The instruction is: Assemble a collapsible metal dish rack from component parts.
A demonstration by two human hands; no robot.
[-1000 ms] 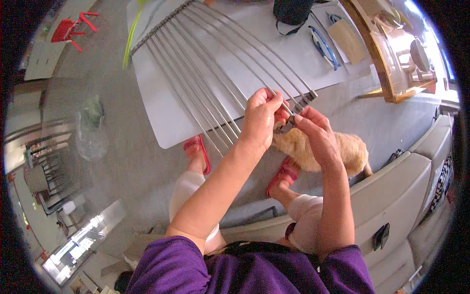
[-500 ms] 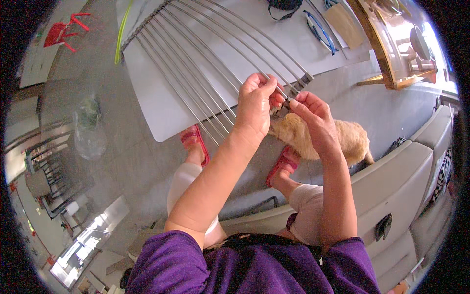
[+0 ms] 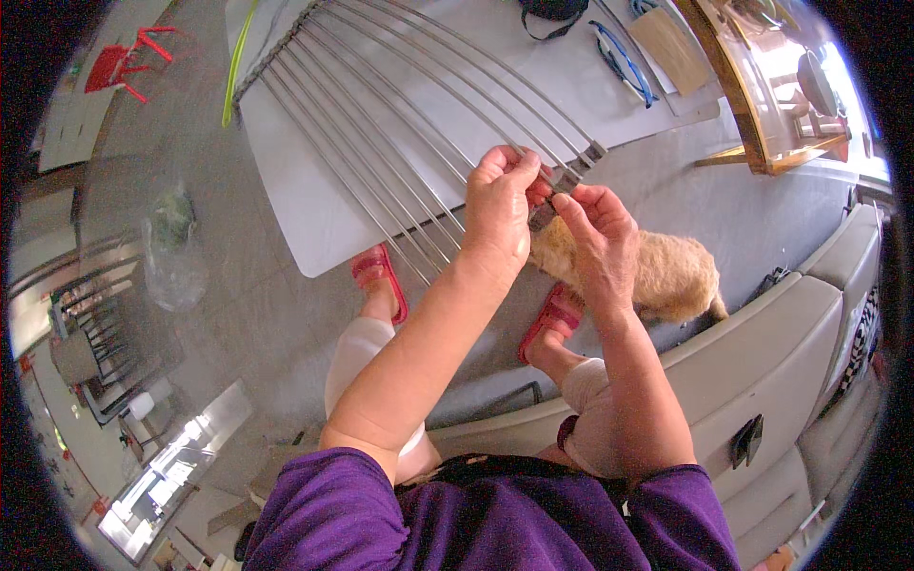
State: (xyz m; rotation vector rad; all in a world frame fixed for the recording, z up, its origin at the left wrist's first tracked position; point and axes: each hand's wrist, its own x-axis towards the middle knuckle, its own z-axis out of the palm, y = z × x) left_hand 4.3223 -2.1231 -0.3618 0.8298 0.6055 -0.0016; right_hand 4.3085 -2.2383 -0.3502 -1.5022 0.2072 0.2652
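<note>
A roll-up rack of long thin metal rods reaches from the far left toward me over a white tabletop, its near ends past the edge. Dark grey end pieces join several rods at the near right; a similar strip runs along the far end. My left hand is closed in a pinch around a rod close to its near end. Just right of it, my right hand pinches with thumb and forefinger at the grey end piece. The fingers partly hide the exact spot.
A tan furry animal is on the floor below my hands, beside my red slippers. A pale sofa lies at the right. On the table are blue-framed glasses and a yellow-green strip. A wooden-framed table stands far right.
My right hand has shifted slightly left and down, nearer my left hand. More of the grey end pieces now shows. The left hand has barely moved.
</note>
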